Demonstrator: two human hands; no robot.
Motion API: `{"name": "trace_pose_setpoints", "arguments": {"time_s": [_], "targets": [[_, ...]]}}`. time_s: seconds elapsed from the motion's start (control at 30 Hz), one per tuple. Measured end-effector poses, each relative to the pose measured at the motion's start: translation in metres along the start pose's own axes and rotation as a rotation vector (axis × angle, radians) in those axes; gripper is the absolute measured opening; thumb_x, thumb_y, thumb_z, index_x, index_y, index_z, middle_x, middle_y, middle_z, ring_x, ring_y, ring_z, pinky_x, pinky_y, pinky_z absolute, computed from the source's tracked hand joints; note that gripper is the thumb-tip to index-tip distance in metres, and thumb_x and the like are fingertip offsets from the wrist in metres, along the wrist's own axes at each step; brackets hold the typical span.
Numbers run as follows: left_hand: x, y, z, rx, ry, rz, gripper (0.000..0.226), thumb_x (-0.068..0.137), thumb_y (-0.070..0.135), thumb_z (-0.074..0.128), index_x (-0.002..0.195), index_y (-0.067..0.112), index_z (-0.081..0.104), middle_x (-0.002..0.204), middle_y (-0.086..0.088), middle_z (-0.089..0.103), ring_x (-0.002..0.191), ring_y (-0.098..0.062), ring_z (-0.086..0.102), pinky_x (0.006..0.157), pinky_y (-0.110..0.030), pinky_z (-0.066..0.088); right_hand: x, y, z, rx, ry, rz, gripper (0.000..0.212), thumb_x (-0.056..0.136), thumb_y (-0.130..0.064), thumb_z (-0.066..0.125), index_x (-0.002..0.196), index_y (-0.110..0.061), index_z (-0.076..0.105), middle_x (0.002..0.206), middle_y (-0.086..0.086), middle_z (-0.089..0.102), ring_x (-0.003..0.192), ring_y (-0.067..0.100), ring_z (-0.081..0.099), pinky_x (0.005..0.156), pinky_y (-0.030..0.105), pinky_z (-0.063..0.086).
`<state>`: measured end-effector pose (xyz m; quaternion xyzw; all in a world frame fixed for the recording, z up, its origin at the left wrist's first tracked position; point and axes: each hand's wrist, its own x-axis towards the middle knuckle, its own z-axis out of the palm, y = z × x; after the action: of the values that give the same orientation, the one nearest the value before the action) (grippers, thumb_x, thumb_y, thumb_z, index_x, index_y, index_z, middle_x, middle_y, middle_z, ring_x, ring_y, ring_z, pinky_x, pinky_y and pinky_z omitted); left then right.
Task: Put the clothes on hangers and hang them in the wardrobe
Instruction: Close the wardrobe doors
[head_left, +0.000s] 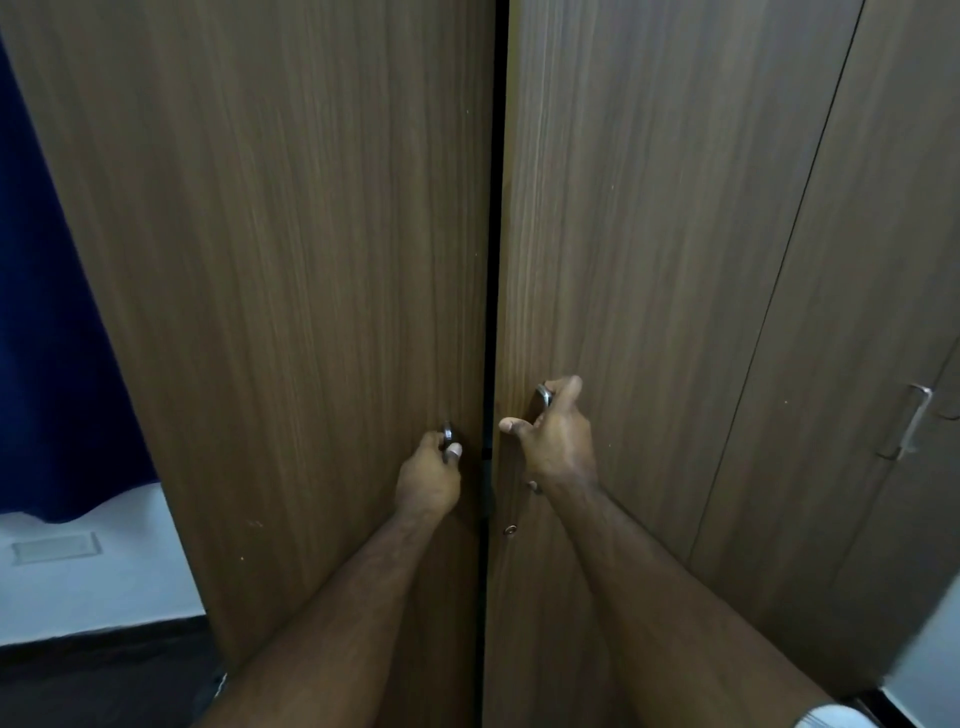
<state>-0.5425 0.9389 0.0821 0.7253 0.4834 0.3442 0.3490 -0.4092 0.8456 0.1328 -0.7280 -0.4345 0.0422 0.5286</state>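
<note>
A brown wood-grain wardrobe fills the view. Its left door (291, 291) and right door (649, 249) meet at a narrow dark gap (493, 260) down the middle. My left hand (428, 480) grips the metal handle (447, 432) of the left door. My right hand (558, 441) grips the metal handle (543, 395) of the right door, thumb pointing toward the gap. No clothes or hangers are in view, and the wardrobe's inside is hidden.
A third wardrobe door (852, 364) with its own metal handle (914, 421) stands to the right. A dark blue curtain (52, 338) hangs at the left above a white wall (93, 582) and dark floor (104, 680). A small keyhole (510, 529) sits below my right hand.
</note>
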Motion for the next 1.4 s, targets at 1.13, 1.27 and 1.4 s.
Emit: {"name": "trace_pose_setpoints", "arguments": {"time_s": [1.13, 1.27, 1.4], "targets": [[-0.022, 0.005, -0.004, -0.037, 0.064, -0.009, 0.022, 0.104, 0.029, 0.045, 0.088, 0.023, 0.059, 0.086, 0.000, 0.070, 0.079, -0.015, 0.066, 0.063, -0.027, 0.047, 0.020, 0.001, 0.014, -0.005, -0.018, -0.059, 0.049, 0.092, -0.023, 0.071, 0.122, -0.022, 0.032, 0.087, -0.009, 0.052, 0.077, 0.010, 0.059, 0.059, 0.024, 0.049], [-0.010, 0.009, 0.000, -0.019, 0.082, -0.028, 0.021, 0.103, 0.027, 0.046, 0.088, 0.022, 0.060, 0.086, -0.001, 0.070, 0.080, -0.016, 0.065, 0.067, -0.028, 0.048, 0.027, 0.001, 0.019, -0.030, -0.018, -0.057, 0.046, 0.094, -0.021, 0.068, 0.121, -0.022, 0.031, 0.086, -0.009, 0.053, 0.076, 0.010, 0.060, 0.059, 0.026, 0.051], [0.000, 0.008, 0.004, -0.036, 0.079, -0.029, 0.020, 0.104, 0.027, 0.045, 0.094, 0.021, 0.062, 0.086, -0.001, 0.069, 0.081, -0.017, 0.066, 0.068, -0.029, 0.049, 0.036, 0.004, 0.029, -0.066, 0.010, -0.069, 0.048, 0.094, -0.021, 0.068, 0.123, -0.019, 0.031, 0.080, -0.012, 0.050, 0.067, 0.002, 0.054, 0.052, 0.018, 0.043]]}}
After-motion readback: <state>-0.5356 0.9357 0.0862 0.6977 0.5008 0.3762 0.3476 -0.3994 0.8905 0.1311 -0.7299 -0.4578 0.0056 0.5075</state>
